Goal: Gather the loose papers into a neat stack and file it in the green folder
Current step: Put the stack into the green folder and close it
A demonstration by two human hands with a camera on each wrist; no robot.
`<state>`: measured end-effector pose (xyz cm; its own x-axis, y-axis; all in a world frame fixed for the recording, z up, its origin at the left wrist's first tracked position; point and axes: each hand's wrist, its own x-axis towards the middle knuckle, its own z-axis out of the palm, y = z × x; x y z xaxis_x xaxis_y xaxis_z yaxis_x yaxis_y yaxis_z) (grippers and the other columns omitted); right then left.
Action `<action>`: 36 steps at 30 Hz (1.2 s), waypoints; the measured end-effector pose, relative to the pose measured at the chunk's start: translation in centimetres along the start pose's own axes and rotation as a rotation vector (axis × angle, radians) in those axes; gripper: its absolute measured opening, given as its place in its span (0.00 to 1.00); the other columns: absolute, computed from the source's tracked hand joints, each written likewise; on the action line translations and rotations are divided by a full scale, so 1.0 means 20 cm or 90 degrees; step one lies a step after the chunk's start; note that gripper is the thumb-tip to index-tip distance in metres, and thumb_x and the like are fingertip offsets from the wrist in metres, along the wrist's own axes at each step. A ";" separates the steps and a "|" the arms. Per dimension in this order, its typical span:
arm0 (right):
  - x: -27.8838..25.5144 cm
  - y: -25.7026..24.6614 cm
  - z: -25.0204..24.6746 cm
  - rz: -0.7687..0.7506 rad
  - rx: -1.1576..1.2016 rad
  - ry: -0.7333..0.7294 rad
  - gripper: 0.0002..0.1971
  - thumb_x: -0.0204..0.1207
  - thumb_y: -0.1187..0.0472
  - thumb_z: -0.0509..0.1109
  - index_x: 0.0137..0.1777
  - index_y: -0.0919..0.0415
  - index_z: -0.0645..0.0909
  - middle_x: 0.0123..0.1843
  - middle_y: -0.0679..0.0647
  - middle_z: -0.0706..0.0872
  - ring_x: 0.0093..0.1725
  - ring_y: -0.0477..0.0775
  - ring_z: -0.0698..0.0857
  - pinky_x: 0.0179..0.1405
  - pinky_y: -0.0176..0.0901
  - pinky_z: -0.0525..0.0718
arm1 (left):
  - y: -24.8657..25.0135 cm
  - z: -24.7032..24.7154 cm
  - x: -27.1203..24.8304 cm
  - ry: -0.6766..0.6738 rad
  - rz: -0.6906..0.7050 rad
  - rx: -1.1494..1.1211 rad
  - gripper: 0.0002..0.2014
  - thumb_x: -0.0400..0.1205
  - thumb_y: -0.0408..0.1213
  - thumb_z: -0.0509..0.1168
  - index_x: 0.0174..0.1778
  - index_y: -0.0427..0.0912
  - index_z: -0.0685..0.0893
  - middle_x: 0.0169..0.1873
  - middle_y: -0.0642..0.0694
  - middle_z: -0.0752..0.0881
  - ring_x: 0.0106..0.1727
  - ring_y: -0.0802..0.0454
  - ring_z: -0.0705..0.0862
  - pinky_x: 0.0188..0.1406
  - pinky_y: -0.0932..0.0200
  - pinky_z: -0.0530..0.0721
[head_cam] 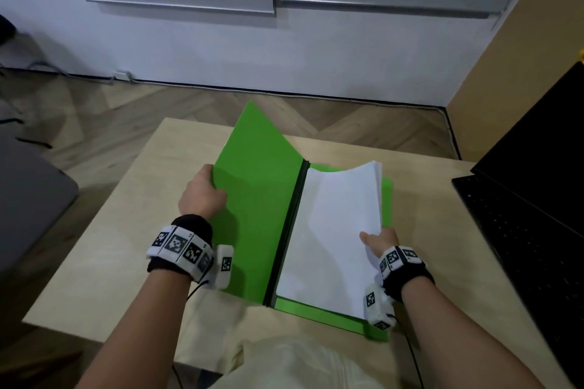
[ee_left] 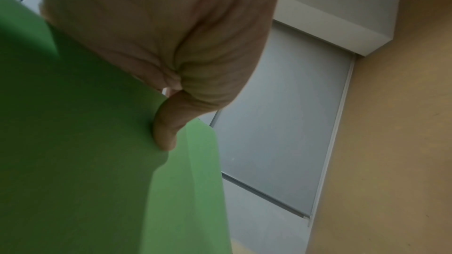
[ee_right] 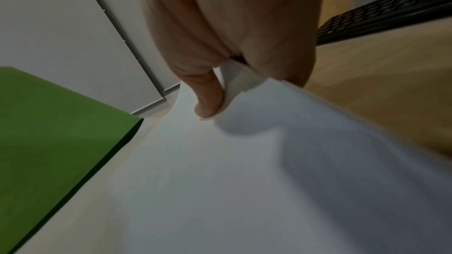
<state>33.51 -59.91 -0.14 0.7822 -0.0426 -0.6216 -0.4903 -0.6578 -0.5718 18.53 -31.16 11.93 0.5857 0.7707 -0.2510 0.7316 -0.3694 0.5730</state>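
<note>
Wood desk [head_cam: 164, 167] under both hands; left hand [head_cam: 200, 191] grips green folder [head_cam: 252, 199] cover, right hand [head_cam: 377, 241] pinches paper stack [head_cam: 335, 230]; laptop [head_cam: 521, 215] right of it.

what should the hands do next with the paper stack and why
Probably lower the paper stack flat onto the green folder. The right hand holds its right edge lifted and bowed, near the black spine, while the left hand holds the cover raised.

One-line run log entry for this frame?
stage: filing | left hand: holds green folder cover raised | right hand: pinches paper stack on folder's right half | folder: open
</note>
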 end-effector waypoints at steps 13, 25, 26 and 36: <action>0.01 -0.02 -0.01 -0.006 -0.154 0.022 0.34 0.74 0.59 0.70 0.77 0.71 0.62 0.77 0.66 0.70 0.74 0.66 0.74 0.68 0.50 0.74 | 0.07 -0.20 -0.10 -0.295 0.056 -0.081 0.17 0.86 0.42 0.60 0.70 0.42 0.79 0.61 0.42 0.85 0.58 0.44 0.85 0.58 0.49 0.84; -0.41 -0.41 -0.02 -0.338 0.055 -0.103 0.33 0.69 0.30 0.63 0.68 0.49 0.75 0.60 0.49 0.83 0.60 0.53 0.84 0.60 0.52 0.82 | 0.29 -0.24 -0.39 -0.429 0.107 -0.158 0.14 0.89 0.37 0.53 0.55 0.52 0.84 0.56 0.48 0.89 0.58 0.50 0.87 0.48 0.54 0.91; -0.47 -0.46 -0.03 -0.360 0.062 -0.134 0.35 0.65 0.26 0.62 0.66 0.47 0.75 0.59 0.48 0.84 0.59 0.52 0.85 0.61 0.54 0.83 | 0.31 -0.20 -0.42 -0.429 0.112 -0.164 0.14 0.89 0.37 0.53 0.60 0.49 0.84 0.58 0.46 0.88 0.60 0.48 0.87 0.48 0.52 0.92; -0.36 -0.18 -0.30 -0.296 -0.045 -0.152 0.23 0.76 0.62 0.70 0.72 0.62 0.73 0.55 0.48 0.84 0.53 0.49 0.84 0.52 0.41 0.82 | 0.34 0.27 -0.40 -0.486 0.055 -0.132 0.17 0.88 0.41 0.57 0.72 0.42 0.78 0.66 0.43 0.82 0.61 0.48 0.82 0.58 0.51 0.83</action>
<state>31.93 -61.69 9.62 0.7973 0.4330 -0.4205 -0.0793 -0.6154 -0.7842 20.71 -42.64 13.58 0.7698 0.1469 -0.6212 0.6365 -0.2495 0.7298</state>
